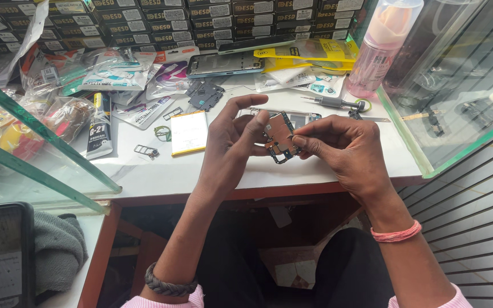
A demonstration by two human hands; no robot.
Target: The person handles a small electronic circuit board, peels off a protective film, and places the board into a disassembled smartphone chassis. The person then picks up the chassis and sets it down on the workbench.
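Above the front edge of the white surface (161,171), both hands meet around a small circuit board (279,136). Left hand (232,145) rises from a bent wrist, fingers curled, thumb and fingertips pinching the board's left side. Right hand (346,149) comes in from the right, knuckles up, fingers closed on the board's right edge. A battery (189,132) lies just left of them, a screwdriver (329,102) behind.
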